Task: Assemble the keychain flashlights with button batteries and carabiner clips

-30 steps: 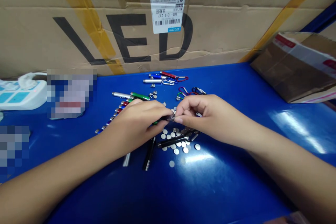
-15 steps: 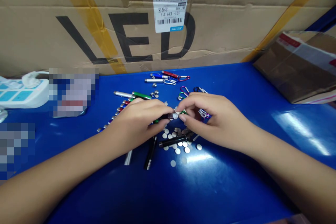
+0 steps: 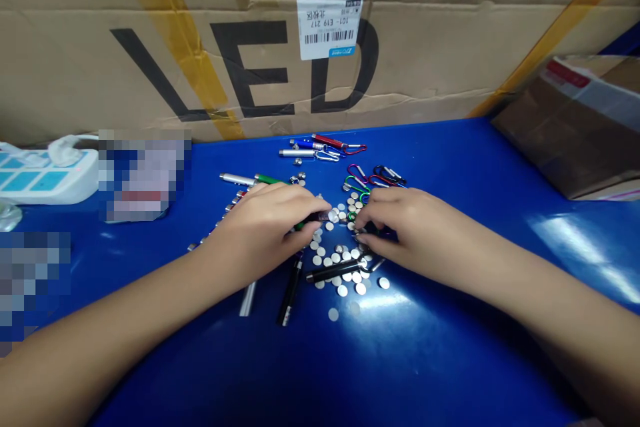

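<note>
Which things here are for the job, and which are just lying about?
Seem to belong to the job:
- small tube pinched in the left hand
- silvery discs near the right hand
- pen-shaped tubes and clips around the hands

Probably just lying about:
- white power strip
- big box marked LED
- smaller cardboard box

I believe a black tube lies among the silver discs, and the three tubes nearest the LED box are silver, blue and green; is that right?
Not quite: the head view shows a red tube there, not a green one; the black tube does lie among the silver discs.
</note>
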{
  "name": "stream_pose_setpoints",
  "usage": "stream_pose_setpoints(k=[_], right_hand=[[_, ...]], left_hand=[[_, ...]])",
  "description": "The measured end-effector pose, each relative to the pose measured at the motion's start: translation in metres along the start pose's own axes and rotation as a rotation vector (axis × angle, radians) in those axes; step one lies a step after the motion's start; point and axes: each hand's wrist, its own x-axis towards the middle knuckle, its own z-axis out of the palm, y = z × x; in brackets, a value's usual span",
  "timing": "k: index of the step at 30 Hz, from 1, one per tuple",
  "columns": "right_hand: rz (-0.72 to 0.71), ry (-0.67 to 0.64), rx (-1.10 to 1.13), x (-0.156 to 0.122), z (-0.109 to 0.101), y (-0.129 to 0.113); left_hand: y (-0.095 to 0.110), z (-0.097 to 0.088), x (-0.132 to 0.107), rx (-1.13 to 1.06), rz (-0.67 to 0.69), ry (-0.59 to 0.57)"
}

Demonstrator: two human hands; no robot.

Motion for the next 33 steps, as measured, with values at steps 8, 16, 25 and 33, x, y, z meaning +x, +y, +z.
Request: stream_pose_setpoints(k=[8, 16, 25, 33], right_hand=[[0.028, 0.098, 0.203, 0.003, -0.001, -0.001], [0.127, 0.151, 0.690, 0.001, -0.007, -0.013], [0.185, 0.170, 0.843, 0.003, 0.000, -0.016], [-0.023, 0.393, 0.196, 0.007, 0.001, -0.001]], left_hand=[[0.001, 0.002, -0.002, -0.038, -0.011, -0.004], [0.008, -0.001, -0.002, -0.035, 0.019, -0.007], [0.010, -0.001, -0.003, -0.018, 0.004, -0.021], [0.002, -0.003, 0.001, 0.063, -0.122, 0.079]])
